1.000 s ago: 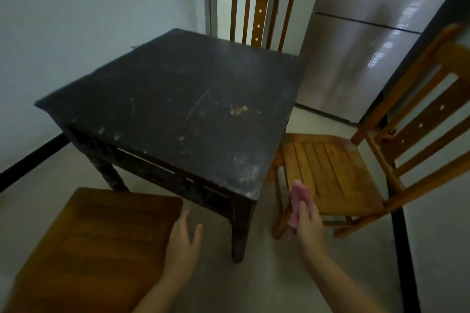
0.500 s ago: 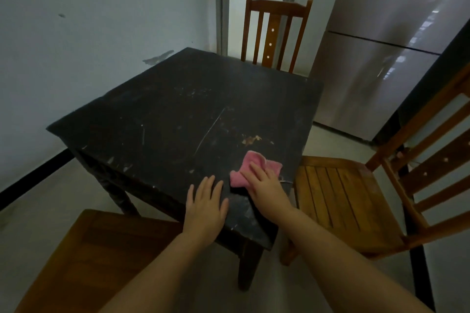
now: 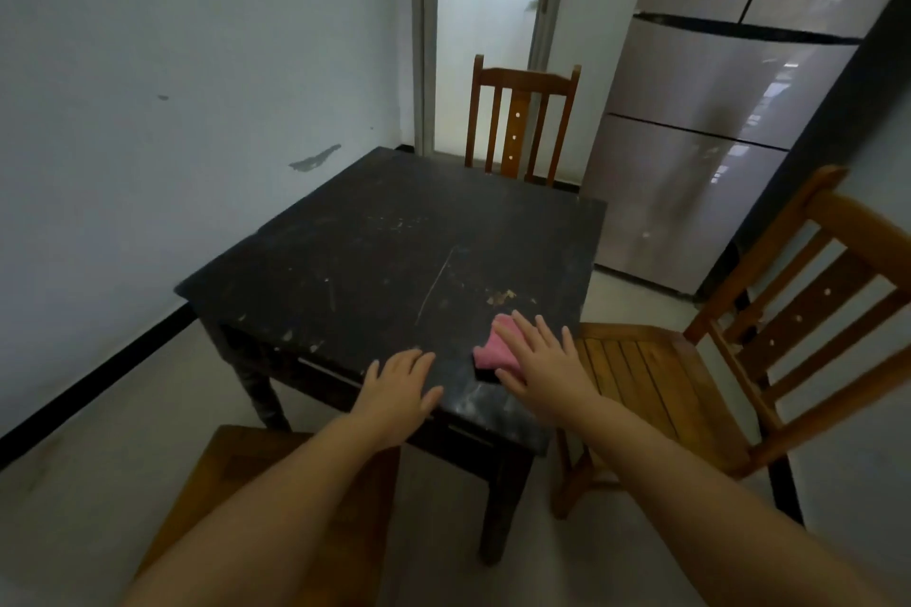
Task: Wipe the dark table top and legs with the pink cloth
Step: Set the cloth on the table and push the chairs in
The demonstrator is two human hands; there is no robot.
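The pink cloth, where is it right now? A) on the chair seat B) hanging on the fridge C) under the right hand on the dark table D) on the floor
C: the pink cloth lies on the dark table near its corner, with the right hand pressed flat on top of it.
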